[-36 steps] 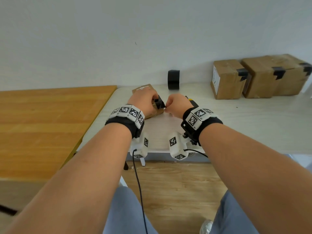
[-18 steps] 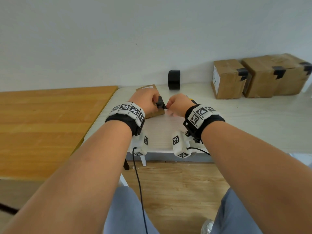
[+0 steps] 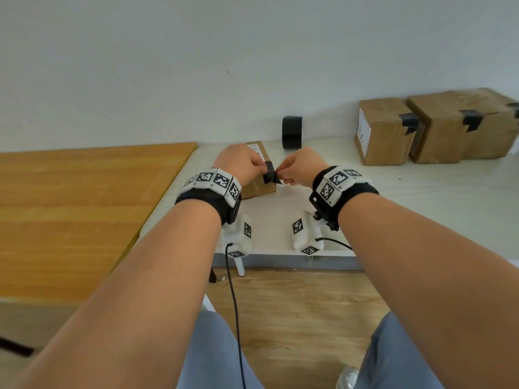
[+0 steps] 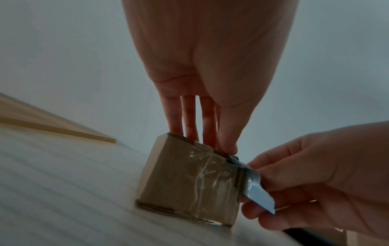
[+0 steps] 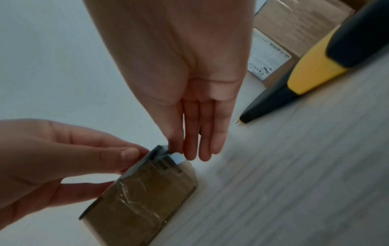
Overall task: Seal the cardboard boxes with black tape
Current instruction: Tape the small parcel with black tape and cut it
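Head view: on the pale worktop (image 3: 393, 209) a small cardboard box (image 3: 259, 188) lies with its long axis toward the wall. The left grip (image 3: 241, 164) pins the black tape strip (image 3: 271, 175) to the box's top edge; the right grip (image 3: 302, 169) pinches the strip's free end, which slants down to the right.

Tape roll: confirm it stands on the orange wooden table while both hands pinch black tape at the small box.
Wrong table: the head view shows the tape roll on the white table, by the wall. The rest holds.
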Action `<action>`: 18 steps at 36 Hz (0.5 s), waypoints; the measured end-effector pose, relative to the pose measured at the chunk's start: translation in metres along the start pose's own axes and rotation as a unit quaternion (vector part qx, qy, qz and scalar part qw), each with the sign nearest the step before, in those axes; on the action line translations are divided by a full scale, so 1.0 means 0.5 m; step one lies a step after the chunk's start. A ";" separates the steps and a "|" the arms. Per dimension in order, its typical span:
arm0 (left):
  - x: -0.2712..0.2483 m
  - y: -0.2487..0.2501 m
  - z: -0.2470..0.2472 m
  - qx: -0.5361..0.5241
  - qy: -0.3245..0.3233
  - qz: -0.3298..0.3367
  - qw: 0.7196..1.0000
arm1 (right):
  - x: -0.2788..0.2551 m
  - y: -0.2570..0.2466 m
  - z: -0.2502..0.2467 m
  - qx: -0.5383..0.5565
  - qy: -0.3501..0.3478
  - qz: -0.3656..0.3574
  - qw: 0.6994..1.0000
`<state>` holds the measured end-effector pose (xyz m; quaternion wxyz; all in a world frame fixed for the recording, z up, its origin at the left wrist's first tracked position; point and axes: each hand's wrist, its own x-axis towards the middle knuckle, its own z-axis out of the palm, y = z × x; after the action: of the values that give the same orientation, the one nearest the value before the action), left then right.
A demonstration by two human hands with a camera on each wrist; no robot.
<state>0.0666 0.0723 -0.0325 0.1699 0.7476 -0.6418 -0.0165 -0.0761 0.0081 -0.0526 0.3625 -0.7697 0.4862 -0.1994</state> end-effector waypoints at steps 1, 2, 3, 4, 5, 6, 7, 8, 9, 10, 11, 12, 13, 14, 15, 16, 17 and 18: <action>0.001 0.000 0.000 0.000 -0.001 0.000 1.000 | 0.002 0.000 0.002 0.001 -0.003 -0.001 1.000; 0.001 0.001 -0.001 -0.001 -0.002 0.000 1.000 | 0.004 -0.001 0.003 0.000 -0.006 0.000 1.000; 0.002 0.002 -0.001 -0.002 -0.003 0.000 1.000 | 0.005 -0.001 0.004 -0.001 -0.007 0.000 1.000; 0.002 0.003 -0.001 -0.003 -0.006 0.000 1.000 | 0.006 -0.002 0.004 -0.002 -0.008 0.001 1.000; 0.003 0.003 -0.002 -0.004 -0.008 0.000 1.000 | 0.006 -0.003 0.004 -0.001 -0.009 0.001 1.000; 0.003 0.003 -0.002 -0.006 -0.010 -0.001 1.000 | 0.007 -0.002 0.003 0.003 -0.010 0.001 1.000; 0.004 0.003 -0.003 -0.009 -0.012 -0.002 1.000 | 0.007 -0.002 0.002 0.008 -0.012 0.002 1.000; 0.004 0.004 -0.003 -0.013 -0.012 -0.003 1.000 | 0.007 -0.002 0.001 0.016 -0.015 0.005 1.000; 0.004 0.003 -0.003 -0.017 -0.013 -0.005 1.000 | 0.006 -0.001 0.000 0.026 -0.021 0.009 0.999; 0.004 0.003 -0.002 -0.020 -0.014 -0.005 1.000 | 0.006 0.000 -0.001 0.038 -0.028 0.012 0.999; 0.004 0.002 -0.002 -0.023 -0.015 -0.006 1.000 | 0.005 0.000 -0.003 0.049 -0.036 0.014 0.998; 0.003 0.001 -0.002 -0.028 -0.016 -0.006 0.999 | 0.004 0.000 -0.004 0.057 -0.043 0.014 0.997; 0.003 0.000 -0.003 -0.035 -0.016 -0.007 0.999 | 0.002 -0.001 -0.005 0.062 -0.049 0.014 0.997; 0.003 -0.001 -0.004 -0.044 -0.016 -0.009 0.999 | 0.002 -0.001 -0.006 0.063 -0.054 0.012 0.996; 0.003 -0.002 -0.005 -0.054 -0.016 -0.010 0.998 | 0.001 -0.001 -0.006 0.063 -0.059 0.011 0.996; 0.002 -0.003 -0.006 -0.061 -0.016 -0.012 0.998 | 0.001 -0.001 -0.006 0.063 -0.061 0.011 0.996; 0.002 -0.002 -0.006 -0.064 -0.016 -0.013 0.998 | 0.002 -0.001 -0.005 0.060 -0.062 0.011 0.996; 0.001 -0.002 -0.007 -0.064 -0.017 -0.014 0.998 | 0.003 -0.001 -0.005 0.054 -0.062 0.009 0.997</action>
<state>0.0683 0.0727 -0.0294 0.2059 0.7435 -0.6321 -0.0725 -0.0767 0.0060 -0.0508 0.4344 -0.7553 0.4588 -0.1740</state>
